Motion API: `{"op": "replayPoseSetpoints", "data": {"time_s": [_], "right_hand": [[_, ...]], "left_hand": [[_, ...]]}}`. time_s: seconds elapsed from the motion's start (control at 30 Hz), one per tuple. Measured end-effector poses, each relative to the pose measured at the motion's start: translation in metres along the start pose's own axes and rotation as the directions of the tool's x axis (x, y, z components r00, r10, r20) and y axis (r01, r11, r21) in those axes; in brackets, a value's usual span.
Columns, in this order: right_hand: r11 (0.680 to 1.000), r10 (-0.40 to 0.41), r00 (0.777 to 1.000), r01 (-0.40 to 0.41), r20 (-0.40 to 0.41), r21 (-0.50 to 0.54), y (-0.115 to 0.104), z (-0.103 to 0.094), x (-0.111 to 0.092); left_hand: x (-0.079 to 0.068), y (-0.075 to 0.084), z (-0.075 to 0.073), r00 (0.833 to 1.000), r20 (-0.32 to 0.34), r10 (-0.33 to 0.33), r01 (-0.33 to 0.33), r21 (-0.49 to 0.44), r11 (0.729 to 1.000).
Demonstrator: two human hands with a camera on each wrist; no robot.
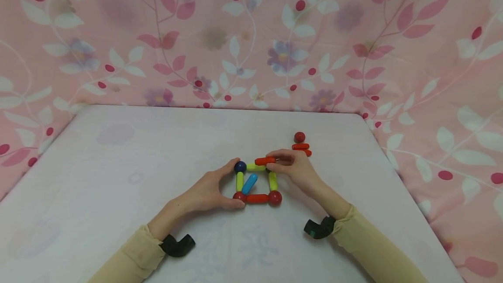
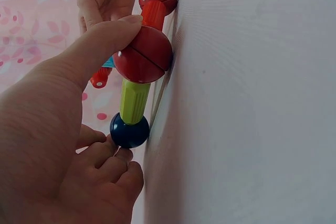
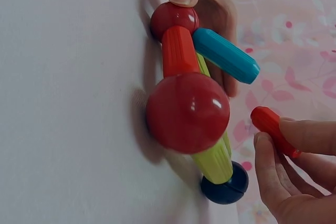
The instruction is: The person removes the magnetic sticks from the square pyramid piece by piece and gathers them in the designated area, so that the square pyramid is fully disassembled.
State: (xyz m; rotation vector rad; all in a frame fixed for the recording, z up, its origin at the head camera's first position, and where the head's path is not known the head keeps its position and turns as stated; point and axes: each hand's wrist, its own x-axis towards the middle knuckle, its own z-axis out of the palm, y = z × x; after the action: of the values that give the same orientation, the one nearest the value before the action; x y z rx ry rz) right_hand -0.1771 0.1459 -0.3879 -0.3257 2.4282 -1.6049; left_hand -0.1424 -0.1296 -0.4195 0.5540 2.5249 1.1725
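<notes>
2 tan cloth sleeves (image 1: 127,254) span the lower frame; at center, the left hand (image 1: 204,191) grips a square structure (image 1: 257,198), 4 glossy balls (image 1: 275,198) and 5 ridged rods (image 1: 249,184), the right hand (image 1: 299,169) pinching 1 red rod (image 1: 264,161).

A pale, fabric-screened table (image 1: 102,187); pink cloth (image 1: 255,86) in a leaf-and-flower print hangs behind and beside it; whether the room belongs to a home or a studio cannot be told.
</notes>
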Motion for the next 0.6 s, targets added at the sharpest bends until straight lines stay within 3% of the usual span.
{"op": "replayPoseSetpoints", "data": {"time_s": [0.6], "right_hand": [[0.997,0.061,0.993,-0.066,-0.102,-0.050,0.023,-0.036,-0.005]], "left_hand": [[0.000,0.000,0.001,1.000,-0.005,-0.003,0.003,0.009,1.000]]}}
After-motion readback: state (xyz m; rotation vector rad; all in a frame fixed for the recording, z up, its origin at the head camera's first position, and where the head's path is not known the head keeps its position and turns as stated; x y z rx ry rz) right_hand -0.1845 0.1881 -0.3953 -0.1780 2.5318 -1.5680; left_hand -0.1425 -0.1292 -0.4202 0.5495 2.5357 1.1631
